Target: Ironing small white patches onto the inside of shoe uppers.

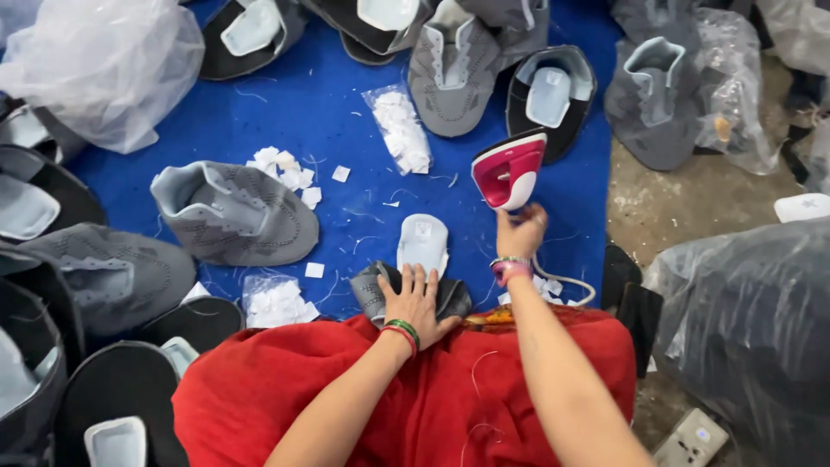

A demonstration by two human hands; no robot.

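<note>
We sit at the near edge of the blue mat (285,112). On that edge, our left hand (417,303) lies flat, fingers spread, pinning a dark shoe upper (376,290) whose pale tongue (423,244) points up the mat. Our right hand (520,232), just right of the tongue, is closed around a small pink iron (508,170), lifted clear. We judge the pressing step is in hand; lowering the iron squarely calls for keeping our fingers clear.
</note>
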